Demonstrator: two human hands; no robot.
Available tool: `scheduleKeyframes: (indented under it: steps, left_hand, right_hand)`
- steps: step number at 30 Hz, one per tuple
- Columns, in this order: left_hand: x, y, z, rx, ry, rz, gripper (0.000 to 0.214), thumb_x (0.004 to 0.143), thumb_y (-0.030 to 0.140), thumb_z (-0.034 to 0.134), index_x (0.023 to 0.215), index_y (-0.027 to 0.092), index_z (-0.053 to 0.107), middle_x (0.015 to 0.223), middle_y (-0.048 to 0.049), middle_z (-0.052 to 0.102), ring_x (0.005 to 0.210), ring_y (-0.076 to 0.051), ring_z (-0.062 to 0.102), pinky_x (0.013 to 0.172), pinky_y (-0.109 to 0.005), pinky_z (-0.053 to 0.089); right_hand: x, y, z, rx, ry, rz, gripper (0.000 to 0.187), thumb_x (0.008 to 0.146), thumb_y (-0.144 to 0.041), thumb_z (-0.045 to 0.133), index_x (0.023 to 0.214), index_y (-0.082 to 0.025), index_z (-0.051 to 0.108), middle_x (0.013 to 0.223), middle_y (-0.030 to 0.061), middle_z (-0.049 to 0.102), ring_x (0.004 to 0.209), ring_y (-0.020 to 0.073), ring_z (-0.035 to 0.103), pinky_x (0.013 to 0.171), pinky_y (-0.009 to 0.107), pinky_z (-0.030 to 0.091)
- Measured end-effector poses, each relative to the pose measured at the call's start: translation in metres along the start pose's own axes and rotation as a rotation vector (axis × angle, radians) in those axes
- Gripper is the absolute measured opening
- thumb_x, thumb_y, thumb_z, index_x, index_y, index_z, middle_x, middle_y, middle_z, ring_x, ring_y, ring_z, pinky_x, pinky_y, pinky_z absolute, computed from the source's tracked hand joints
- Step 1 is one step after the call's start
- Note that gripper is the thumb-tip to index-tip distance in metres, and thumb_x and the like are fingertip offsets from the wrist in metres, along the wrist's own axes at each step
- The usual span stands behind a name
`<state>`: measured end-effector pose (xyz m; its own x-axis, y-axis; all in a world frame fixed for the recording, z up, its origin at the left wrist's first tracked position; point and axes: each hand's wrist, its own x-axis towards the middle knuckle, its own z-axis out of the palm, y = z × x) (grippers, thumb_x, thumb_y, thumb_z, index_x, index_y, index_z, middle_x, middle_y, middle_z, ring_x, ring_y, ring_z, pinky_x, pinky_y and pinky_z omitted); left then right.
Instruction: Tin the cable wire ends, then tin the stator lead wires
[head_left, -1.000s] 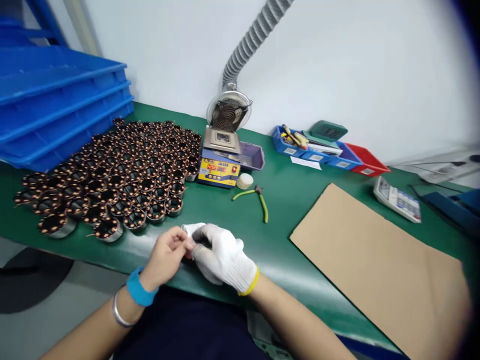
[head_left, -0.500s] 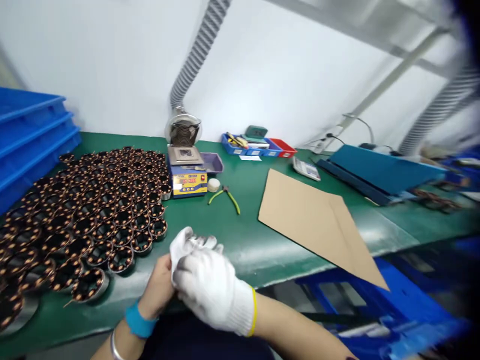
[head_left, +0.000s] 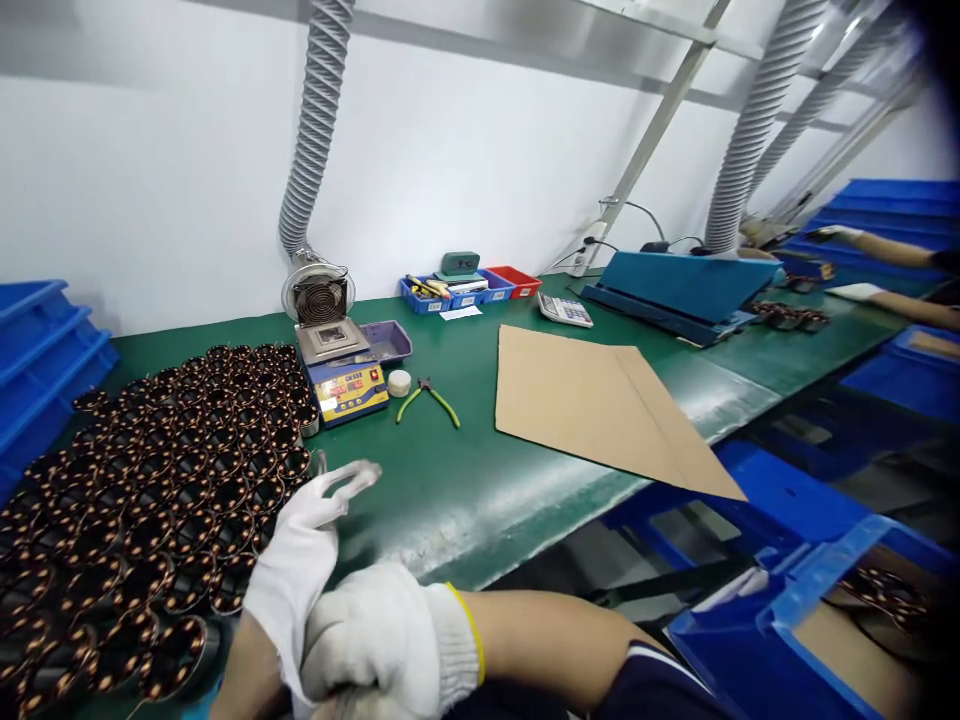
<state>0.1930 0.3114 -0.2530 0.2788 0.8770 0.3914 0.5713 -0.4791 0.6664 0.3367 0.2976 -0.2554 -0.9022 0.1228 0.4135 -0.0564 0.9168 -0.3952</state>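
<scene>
My left hand (head_left: 311, 515) is inside a white work glove (head_left: 274, 595), with its fingers stretched out over the green bench; the glove's fingertips look loose. My right hand (head_left: 375, 635), in a white glove with a yellow-edged cuff, is closed on the left glove's lower part near the wrist. Part of its grip is hidden at the bottom edge. Beside my left hand stand many round copper-wound motor stators (head_left: 187, 490) in close rows. Beyond the hands lie pliers with green handles (head_left: 429, 392).
A yellow-and-blue soldering pot (head_left: 349, 390) stands under a ducted hood. A cardboard sheet (head_left: 585, 400) overhangs the bench's front edge. Blue crates (head_left: 45, 370) are stacked left; a blue crate (head_left: 757, 640) holding stators stands lower right. A co-worker's gloved hands (head_left: 855, 291) are far right.
The glove is now drawn over my left hand, whose fingers have straightened. My right hand has moved down toward the left wrist. The view has swung right, bringing in a co-worker's arms.
</scene>
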Motion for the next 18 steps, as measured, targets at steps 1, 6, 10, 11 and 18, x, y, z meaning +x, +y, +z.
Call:
scheduleKeyframes:
  steps: [1, 6, 10, 11, 18]
  left_hand:
    - [0.006, 0.005, 0.000, -0.100, 0.005, -0.045, 0.025, 0.084, 0.028, 0.045, 0.088, 0.026, 0.069, 0.119, -0.0017, 0.063, 0.114, -0.023, 0.054, 0.104, -0.042, 0.038]
    - [0.032, 0.039, 0.021, -0.899, 0.167, -0.272, 0.034, 0.081, 0.049, 0.051, 0.107, 0.030, 0.062, 0.128, -0.0025, 0.056, 0.127, -0.027, 0.042, 0.105, -0.049, 0.034]
    - [0.042, 0.057, 0.026, -1.322, 0.485, -0.203, 0.049, 0.081, 0.062, 0.035, 0.100, 0.026, 0.063, 0.133, -0.0007, 0.053, 0.120, -0.024, 0.049, 0.093, -0.039, 0.048]
    - [0.041, 0.060, 0.023, -1.383, 0.539, -0.196, 0.052, 0.080, 0.064, 0.037, 0.101, 0.025, 0.062, 0.132, -0.0012, 0.053, 0.113, -0.021, 0.054, 0.084, -0.032, 0.053]
    - [0.011, 0.037, 0.001, 0.054, 0.633, -0.205, 0.045, 0.079, 0.049, 0.053, 0.120, 0.034, 0.048, 0.145, 0.0047, 0.036, 0.117, -0.025, 0.050, 0.098, -0.045, 0.041]
  right_hand:
    - [0.000, 0.001, -0.002, -0.006, 0.006, 0.005, 0.018, 0.086, -0.033, 0.049, 0.083, -0.017, 0.055, 0.096, 0.0040, 0.064, 0.089, 0.0102, 0.060, 0.078, 0.015, 0.045]
    - [-0.007, 0.014, 0.000, 0.023, -0.085, -0.170, 0.021, 0.088, -0.032, 0.048, 0.084, -0.014, 0.056, 0.093, 0.0054, 0.064, 0.090, 0.0113, 0.059, 0.083, 0.015, 0.043]
    - [-0.025, 0.027, 0.003, 0.095, -0.021, -0.159, 0.025, 0.086, -0.040, 0.048, 0.081, -0.016, 0.054, 0.088, 0.0046, 0.063, 0.086, 0.0110, 0.060, 0.075, 0.015, 0.046]
    - [-0.031, 0.030, 0.001, 0.113, 0.013, -0.142, 0.024, 0.086, -0.040, 0.049, 0.082, -0.017, 0.053, 0.088, 0.0043, 0.063, 0.085, 0.0107, 0.060, 0.074, 0.016, 0.046]
    - [-0.096, 0.082, -0.018, 0.040, 0.190, 0.022, 0.019, 0.085, -0.029, 0.045, 0.099, -0.019, 0.052, 0.102, 0.0041, 0.063, 0.090, 0.0123, 0.061, 0.073, 0.024, 0.047]
